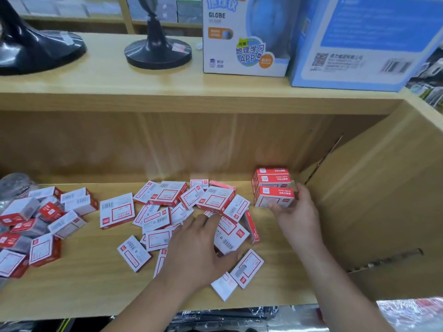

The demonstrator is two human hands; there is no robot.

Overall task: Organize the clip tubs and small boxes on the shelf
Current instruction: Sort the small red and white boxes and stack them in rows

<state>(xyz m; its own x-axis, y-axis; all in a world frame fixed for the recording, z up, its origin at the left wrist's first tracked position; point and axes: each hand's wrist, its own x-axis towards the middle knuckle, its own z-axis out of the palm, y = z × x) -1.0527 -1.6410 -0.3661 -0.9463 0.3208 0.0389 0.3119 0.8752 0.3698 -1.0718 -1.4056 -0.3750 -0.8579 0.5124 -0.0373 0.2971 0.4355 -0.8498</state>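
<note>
Lower shelf (72, 295), pale wood, strewn with small red-and-white boxes.

- Middle heap (167, 200): roughly twenty boxes, loose and overlapping, so no exact count.
- Left pile (36, 226): about a dozen more.
- Right rear corner: three boxes squared up. Two make a corner stack (272, 176). The front box (274, 197) sits just before them, pinched between the thumb and fingers of the right hand (294, 212).
- Left hand (203, 243): palm down, fingers spread, resting on boxes of the middle heap.
- One clear tub (14, 185) at the far left edge behind the left pile, dark contents, blurred.
- Box faces show barcodes and red-framed panels, but the print is too small to read.

Top board (107, 75):
- Two round black bases (158, 53).
- Two cartons. The white carton (244, 65) reads "GLOBE" and "APP". The blue carton (359, 56) carries a QR code and a barcode.
</note>
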